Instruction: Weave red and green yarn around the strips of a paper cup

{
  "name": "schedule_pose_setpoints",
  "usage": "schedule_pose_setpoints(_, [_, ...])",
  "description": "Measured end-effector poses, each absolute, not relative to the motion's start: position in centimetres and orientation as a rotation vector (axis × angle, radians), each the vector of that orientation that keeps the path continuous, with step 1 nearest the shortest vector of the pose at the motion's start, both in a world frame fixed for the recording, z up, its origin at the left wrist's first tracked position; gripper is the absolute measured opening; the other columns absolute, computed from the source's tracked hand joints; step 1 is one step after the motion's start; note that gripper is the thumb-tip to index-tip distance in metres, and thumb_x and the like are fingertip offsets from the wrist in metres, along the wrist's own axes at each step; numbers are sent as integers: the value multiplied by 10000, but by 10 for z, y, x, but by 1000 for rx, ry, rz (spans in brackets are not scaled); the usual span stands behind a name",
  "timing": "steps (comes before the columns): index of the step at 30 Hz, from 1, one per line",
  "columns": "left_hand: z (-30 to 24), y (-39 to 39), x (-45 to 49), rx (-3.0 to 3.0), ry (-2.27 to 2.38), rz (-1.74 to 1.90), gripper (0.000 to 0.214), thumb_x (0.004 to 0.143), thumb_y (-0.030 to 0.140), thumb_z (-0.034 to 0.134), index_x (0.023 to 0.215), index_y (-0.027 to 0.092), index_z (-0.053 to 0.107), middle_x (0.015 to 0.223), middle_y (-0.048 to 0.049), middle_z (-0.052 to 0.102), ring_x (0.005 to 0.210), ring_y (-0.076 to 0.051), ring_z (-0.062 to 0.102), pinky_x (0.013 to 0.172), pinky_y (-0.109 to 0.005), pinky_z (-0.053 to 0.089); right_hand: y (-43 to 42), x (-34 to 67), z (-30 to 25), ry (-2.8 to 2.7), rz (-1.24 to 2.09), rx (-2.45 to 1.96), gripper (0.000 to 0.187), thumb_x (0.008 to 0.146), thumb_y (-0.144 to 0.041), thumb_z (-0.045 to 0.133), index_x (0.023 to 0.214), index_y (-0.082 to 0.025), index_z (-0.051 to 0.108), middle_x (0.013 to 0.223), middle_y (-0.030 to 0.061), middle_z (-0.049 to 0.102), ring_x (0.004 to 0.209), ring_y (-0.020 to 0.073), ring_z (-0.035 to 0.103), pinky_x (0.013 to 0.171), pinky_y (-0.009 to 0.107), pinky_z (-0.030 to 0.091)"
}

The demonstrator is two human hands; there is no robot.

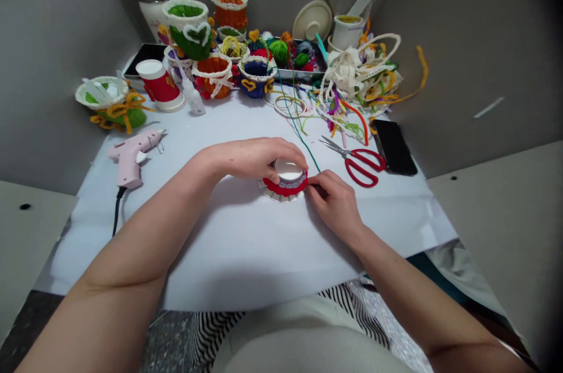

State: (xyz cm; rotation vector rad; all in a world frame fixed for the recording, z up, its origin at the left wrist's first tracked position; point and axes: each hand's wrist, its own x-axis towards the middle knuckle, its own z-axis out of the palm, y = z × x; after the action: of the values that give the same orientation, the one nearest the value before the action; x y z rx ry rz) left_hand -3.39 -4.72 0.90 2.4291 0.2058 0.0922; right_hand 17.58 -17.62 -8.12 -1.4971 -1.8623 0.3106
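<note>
Left fingers (294, 157): curved and closed down over the white cap (288, 170) of a small round craft piece (284, 184), tips resting on its far edge. Right fingertips (318, 180): drawn together against the piece's red felt band (285, 189), at its right side. A green cord (303, 144) runs down to these fingertips; its end is hidden, so whether it is pinched cannot be told. Left hand (257, 159): palm down, arched over the piece. Right hand (336, 207): angled in from the lower right, wrist low. Both forearms rest near or along the white-covered worktop (246, 250). The piece sits on the worktop between the hands, with a white scalloped paper edging (275, 195) beneath the band. Nearby: red-handled scissors (363, 166) to the right, beside a black phone (394, 147); a pink hot glue gun (129, 156) to the left. Farther back: a tangle of lace and coloured pipe cleaners (360, 82), yarn balls (279, 53), and finished yarn-trimmed baskets (256, 77).
</note>
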Motion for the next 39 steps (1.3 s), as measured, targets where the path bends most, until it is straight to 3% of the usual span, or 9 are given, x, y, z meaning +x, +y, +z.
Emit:
schedule_pose_setpoints(4, [9,-53,-32,2441,301,108,410,816,194,653,1224,235,630,1360,-72,534,1208,-203,523,1003,-297,404,-174,174,-88,-1870,302,-1488,125,886,-121,548,863,-208,635,814,29,621,780,175,589,685,307,461])
schedule_pose_setpoints(8, [6,-59,-30,2493,436,199,353,822,307,681,1165,229,664,1215,-86,543,1107,-216,534,949,-316,414,-176,176,-88,-1893,323,-1443,119,894,-128,553,878,-213,634,817,32,616,786,180,589,695,319,472])
schedule_pose_setpoints(11, [8,-60,-30,2556,379,198,298,843,216,639,1137,227,679,1158,-81,597,1113,-220,532,960,-323,406,-181,180,-83,-1948,351,-1352,135,917,-135,543,935,-216,649,884,52,626,826,182,598,710,325,494])
schedule_pose_setpoints(17, [11,-56,-34,2559,264,150,391,816,47,573,1150,226,672,1242,-62,651,1182,-195,536,1002,-311,412,-196,183,-80,-2159,219,-1210,226,928,-86,503,1021,-211,666,919,77,615,854,194,572,724,347,515])
schedule_pose_setpoints(30, [12,-55,-34,2550,288,92,436,780,14,582,1154,216,676,1252,-65,650,1194,-193,552,1018,-300,414,-207,174,-84,-2174,58,-1343,187,939,-111,500,972,-160,678,855,95,604,798,200,540,693,342,501])
schedule_pose_setpoints(39, [12,-54,-35,2540,256,106,434,785,34,582,1165,227,667,1244,-61,649,1192,-195,545,1015,-311,414,-185,171,-79,-1864,221,-1508,119,899,-146,569,891,-199,674,823,40,619,762,173,603,674,311,493])
